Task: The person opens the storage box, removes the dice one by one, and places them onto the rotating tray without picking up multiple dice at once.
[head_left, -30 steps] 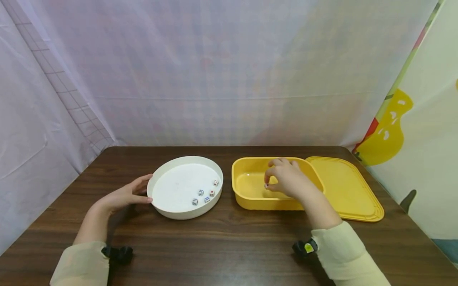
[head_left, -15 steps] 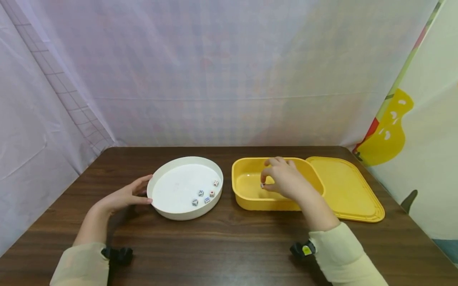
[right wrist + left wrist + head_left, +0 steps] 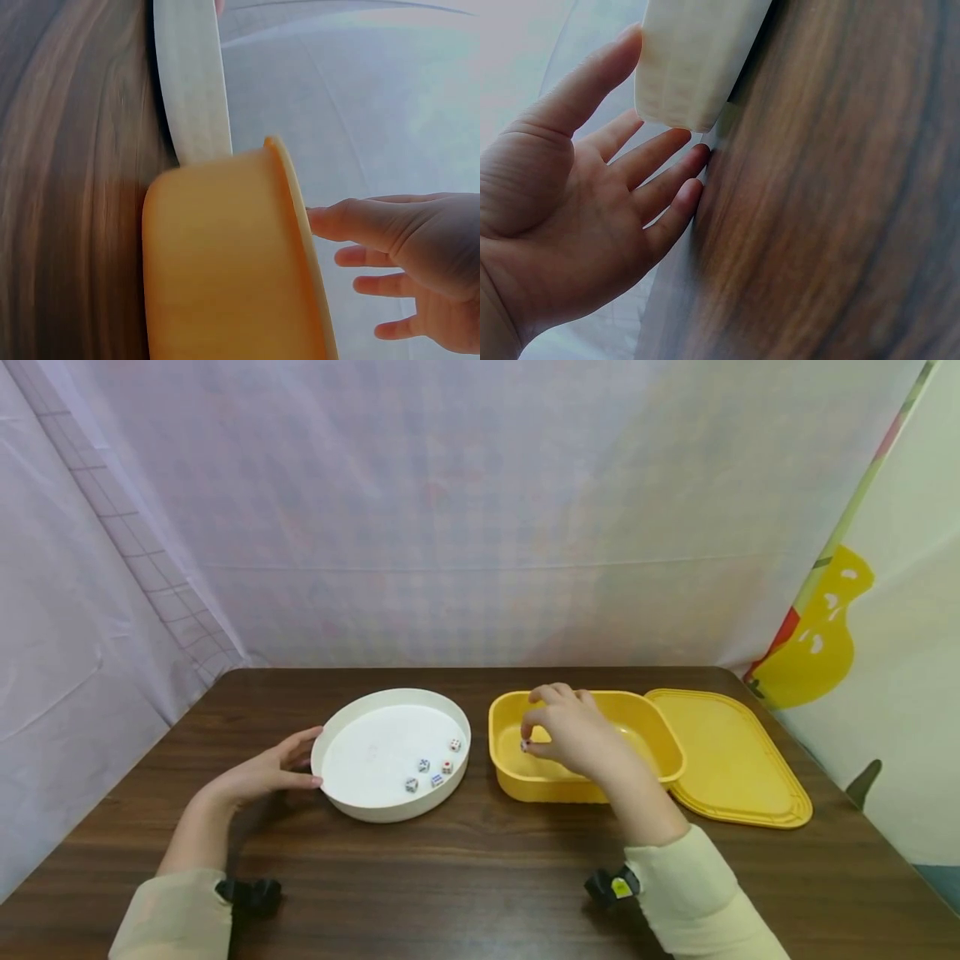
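Between thumb and fingertip my right hand [image 3: 581, 739] pinches a small white die [image 3: 524, 746] over the left part of a yellow rectangular tub [image 3: 570, 790]. In the right wrist view the tub's wall hides the die, and the thumb shows just beyond the rim. My left hand [image 3: 262, 777] rests against the left side of a round white tray [image 3: 360, 743], thumb and fingers spread along its wall. The left wrist view shows those fingers [image 3: 656, 157] loosely extended by the tray's outer side. Several dice [image 3: 424, 766] with red, blue or dark pips lie in the tray's right part.
A flat yellow lid [image 3: 738, 760] lies right of the tub, partly behind its edge. The dark wooden table [image 3: 420, 885] ends at a pale hanging curtain [image 3: 480, 527]. A narrow strip of table separates tray and tub.
My right hand has moved left above the tub, carrying the pinched die towards the side near the tray. The left hand stays against the tray, and the dice there lie as before.
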The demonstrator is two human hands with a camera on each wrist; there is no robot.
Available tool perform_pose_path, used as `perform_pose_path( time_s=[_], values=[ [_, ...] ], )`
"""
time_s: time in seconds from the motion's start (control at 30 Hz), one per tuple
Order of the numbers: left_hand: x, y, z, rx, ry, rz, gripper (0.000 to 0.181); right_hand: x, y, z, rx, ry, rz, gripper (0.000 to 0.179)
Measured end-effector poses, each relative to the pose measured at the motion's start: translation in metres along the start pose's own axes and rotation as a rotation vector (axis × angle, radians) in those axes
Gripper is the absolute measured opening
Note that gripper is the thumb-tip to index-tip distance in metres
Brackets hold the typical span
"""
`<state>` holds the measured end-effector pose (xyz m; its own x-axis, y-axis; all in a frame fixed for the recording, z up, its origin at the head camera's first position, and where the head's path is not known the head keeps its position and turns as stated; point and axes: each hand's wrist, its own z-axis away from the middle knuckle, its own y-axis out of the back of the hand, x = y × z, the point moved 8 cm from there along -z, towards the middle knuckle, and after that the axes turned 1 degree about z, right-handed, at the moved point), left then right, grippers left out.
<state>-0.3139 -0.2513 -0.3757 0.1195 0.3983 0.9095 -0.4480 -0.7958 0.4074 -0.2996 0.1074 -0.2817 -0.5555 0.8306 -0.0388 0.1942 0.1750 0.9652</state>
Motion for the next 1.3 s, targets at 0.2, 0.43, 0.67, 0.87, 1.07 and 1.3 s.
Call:
perform_pose_path(
  time_s=[0.2, 0.43, 0.67, 0.87, 1.07, 1.3],
  values=[
    [0.002, -0.001, 0.000, -0.006, -0.001, -0.001, 0.091, -0.011, -0.001, -0.006, 0.015, 0.011, -0.012, 0.008],
    [0.002, -0.002, -0.002, -0.001, 0.005, 0.004, 0.091, -0.024, -0.003, -0.012, 0.025, 0.017, -0.013, 0.007],
    [0.000, -0.003, -0.004, 0.000, 0.010, 0.002, 0.091, -0.035, -0.008, -0.022, 0.026, 0.039, 0.007, 0.006],
    [0.004, -0.004, -0.005, -0.015, -0.022, 0.007, 0.090, -0.048, -0.011, -0.030, 0.054, 0.051, 0.001, 0.006],
    [0.005, -0.006, -0.003, -0.019, -0.020, 0.012, 0.090, -0.060, -0.019, -0.038, 0.071, 0.067, 0.004, 0.006],
    [0.003, -0.003, -0.003, -0.005, -0.012, 0.011, 0.090, -0.068, -0.027, -0.048, 0.057, 0.059, 0.038, 0.006]
  ],
)
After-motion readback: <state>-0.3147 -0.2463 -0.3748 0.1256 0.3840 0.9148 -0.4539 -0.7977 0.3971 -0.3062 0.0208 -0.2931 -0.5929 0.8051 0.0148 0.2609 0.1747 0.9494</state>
